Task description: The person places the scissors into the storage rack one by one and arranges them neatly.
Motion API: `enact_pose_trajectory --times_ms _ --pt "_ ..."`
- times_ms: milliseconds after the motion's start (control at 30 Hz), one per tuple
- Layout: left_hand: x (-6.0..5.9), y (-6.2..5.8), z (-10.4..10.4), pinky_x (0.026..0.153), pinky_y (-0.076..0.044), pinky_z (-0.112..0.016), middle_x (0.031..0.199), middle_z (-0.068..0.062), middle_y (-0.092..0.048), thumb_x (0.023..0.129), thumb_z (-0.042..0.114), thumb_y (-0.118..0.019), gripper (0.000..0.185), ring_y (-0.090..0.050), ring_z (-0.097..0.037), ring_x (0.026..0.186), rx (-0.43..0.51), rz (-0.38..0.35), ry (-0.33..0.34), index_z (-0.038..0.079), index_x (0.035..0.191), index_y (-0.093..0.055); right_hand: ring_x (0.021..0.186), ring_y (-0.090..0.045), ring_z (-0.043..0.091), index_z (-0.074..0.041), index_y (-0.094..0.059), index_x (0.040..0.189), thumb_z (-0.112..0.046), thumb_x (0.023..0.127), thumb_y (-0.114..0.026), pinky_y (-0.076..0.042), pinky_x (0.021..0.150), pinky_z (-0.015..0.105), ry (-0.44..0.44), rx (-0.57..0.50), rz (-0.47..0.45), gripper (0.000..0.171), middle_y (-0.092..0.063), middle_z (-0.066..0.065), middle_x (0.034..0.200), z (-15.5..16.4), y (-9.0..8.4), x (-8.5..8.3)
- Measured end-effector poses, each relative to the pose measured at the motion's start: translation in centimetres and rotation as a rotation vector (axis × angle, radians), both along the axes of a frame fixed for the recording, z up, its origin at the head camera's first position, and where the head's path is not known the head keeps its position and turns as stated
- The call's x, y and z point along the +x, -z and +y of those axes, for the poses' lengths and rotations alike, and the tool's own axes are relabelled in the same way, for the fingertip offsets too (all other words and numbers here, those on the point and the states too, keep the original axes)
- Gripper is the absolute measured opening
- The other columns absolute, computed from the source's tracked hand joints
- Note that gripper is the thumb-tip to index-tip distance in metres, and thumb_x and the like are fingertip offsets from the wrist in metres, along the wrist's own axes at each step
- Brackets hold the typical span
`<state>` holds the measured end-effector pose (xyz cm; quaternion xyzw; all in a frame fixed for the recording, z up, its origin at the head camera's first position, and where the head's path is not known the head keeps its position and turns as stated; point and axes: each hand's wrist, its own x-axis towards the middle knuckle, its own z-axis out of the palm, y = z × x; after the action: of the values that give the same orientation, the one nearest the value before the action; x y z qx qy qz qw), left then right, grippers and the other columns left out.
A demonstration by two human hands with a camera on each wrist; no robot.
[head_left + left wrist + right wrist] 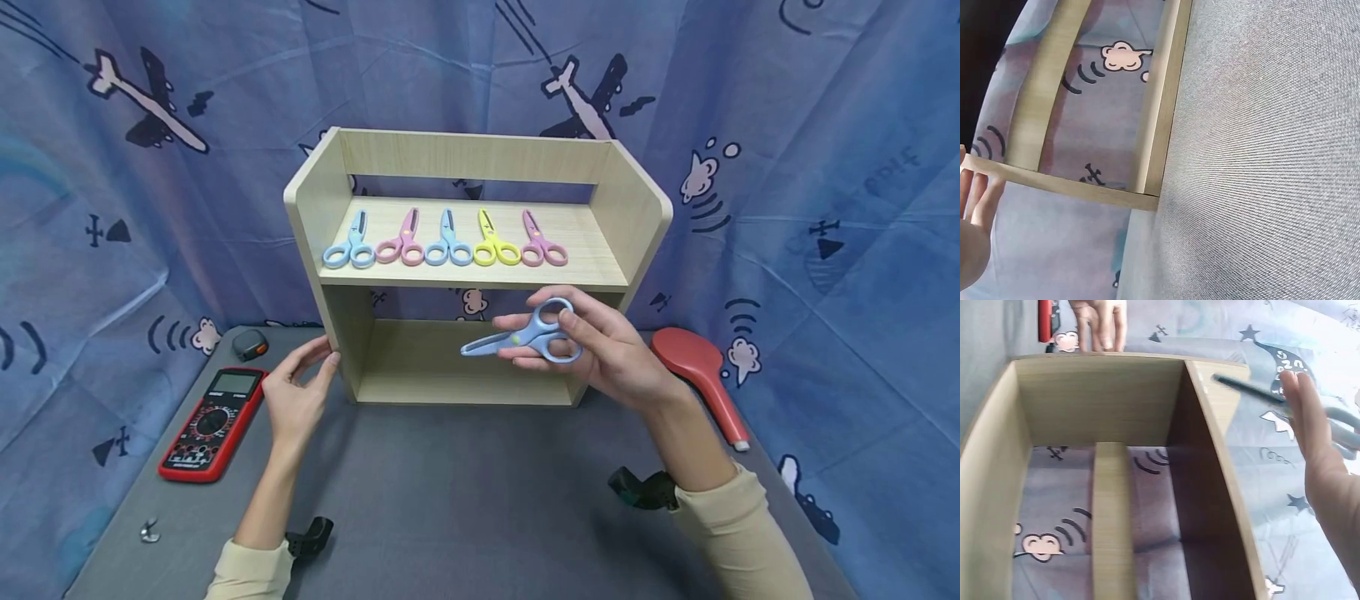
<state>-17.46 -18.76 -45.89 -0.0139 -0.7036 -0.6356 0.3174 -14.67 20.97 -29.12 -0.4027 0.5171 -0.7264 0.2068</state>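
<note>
My right hand holds a pair of blue scissors by the handles in front of the wooden shelf, blades pointing left. In the right wrist view the scissors show past my fingers. My left hand rests with straight fingers against the shelf's left side panel; its fingers touch the wood edge in the left wrist view. Several coloured scissors lie in a row on the upper shelf board.
A red multimeter lies on the grey table at the left, with a small dark tape measure behind it. A red long-handled object lies at the right. A small metal hook sits near the table's left edge.
</note>
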Motion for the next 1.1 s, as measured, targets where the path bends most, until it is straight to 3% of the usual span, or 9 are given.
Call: enact_pose_trajectory --times_ms 100,233,400,567,733,867,1000,1100 --pt "0.0 0.0 0.0 0.086 -0.063 -0.013 0.119 -0.031 -0.077 0.094 -0.003 -0.081 0.03 -0.076 0.005 0.1 0.003 0.005 0.003 -0.002 0.124 -0.079 0.129 -0.075 0.033 -0.006 -0.046 0.143 -0.008 0.119 -0.026 -0.061 0.11 0.042 0.044 -0.048 0.04 0.031 -0.066 0.018 0.153 0.2 -0.8 0.3" --pt "0.0 0.0 0.0 0.086 -0.063 -0.013 0.118 -0.031 -0.077 0.094 -0.003 -0.081 0.03 -0.076 0.005 0.099 0.008 0.009 0.004 -0.001 0.124 -0.079 0.128 -0.075 0.032 -0.005 -0.043 0.14 -0.01 0.12 -0.027 -0.062 0.108 0.038 0.176 -0.097 0.064 0.026 -0.066 0.018 0.153 0.3 -1.8 0.4" --pt "0.0 -0.1 0.1 0.086 -0.063 -0.012 0.119 -0.031 -0.077 0.095 -0.002 -0.08 0.029 -0.075 0.005 0.1 -0.001 0.004 0.002 -0.001 0.124 -0.079 0.136 -0.07 0.032 -0.011 -0.04 0.138 -0.021 0.12 -0.027 -0.06 0.112 0.038 0.345 -0.176 0.006 0.025 -0.049 0.025 0.166 0.2 -2.5 0.1" --pt "0.1 -0.1 0.1 0.086 -0.062 -0.012 0.119 -0.031 -0.077 0.095 -0.001 -0.08 0.029 -0.075 0.006 0.1 -0.005 0.002 0.006 -0.001 0.125 -0.078 0.139 -0.068 0.032 -0.013 -0.037 0.142 -0.027 0.12 -0.031 -0.059 0.113 0.036 0.528 -0.268 0.003 0.027 -0.028 0.034 0.173 -0.3 -2.2 -0.8" --pt "0.1 0.0 0.1 0.086 -0.062 -0.012 0.119 -0.031 -0.077 0.095 -0.002 -0.08 0.03 -0.075 0.006 0.1 -0.004 0.009 0.006 -0.002 0.125 -0.078 0.152 -0.051 0.047 -0.015 -0.04 0.14 -0.025 0.119 -0.037 -0.056 0.115 0.034 0.703 -0.334 0.033 0.024 -0.027 0.032 0.174 -0.9 -1.5 -2.0" --pt "0.0 0.0 0.0 0.086 -0.062 -0.011 0.119 -0.031 -0.077 0.095 -0.002 -0.08 0.03 -0.075 0.006 0.1 -0.01 0.009 0.003 -0.002 0.125 -0.078 0.159 -0.036 0.055 -0.015 -0.04 0.138 -0.025 0.118 -0.04 -0.047 0.124 0.042 0.787 -0.382 0.021 0.022 -0.027 0.029 0.175 -1.3 -1.1 -2.9" --pt "0.1 0.0 0.0 0.085 -0.061 -0.01 0.12 -0.031 -0.077 0.095 -0.002 -0.08 0.031 -0.074 0.007 0.1 -0.014 0.008 0.001 -0.001 0.126 -0.078 0.162 -0.034 0.052 -0.017 -0.038 0.138 -0.025 0.117 -0.039 -0.038 0.13 0.047 0.833 -0.362 -0.009 0.022 -0.026 0.025 0.178 -1.2 -0.8 -3.7" --pt "0.1 -0.1 0.0 0.086 -0.061 -0.01 0.12 -0.032 -0.077 0.096 -0.001 -0.08 0.03 -0.075 0.006 0.1 -0.012 0.008 0.003 -0.001 0.126 -0.078 0.163 -0.033 0.051 -0.017 -0.037 0.139 -0.026 0.117 -0.04 -0.037 0.13 0.046 0.85 -0.324 -0.019 0.024 -0.025 0.022 0.179 -1.1 -0.5 -3.9"
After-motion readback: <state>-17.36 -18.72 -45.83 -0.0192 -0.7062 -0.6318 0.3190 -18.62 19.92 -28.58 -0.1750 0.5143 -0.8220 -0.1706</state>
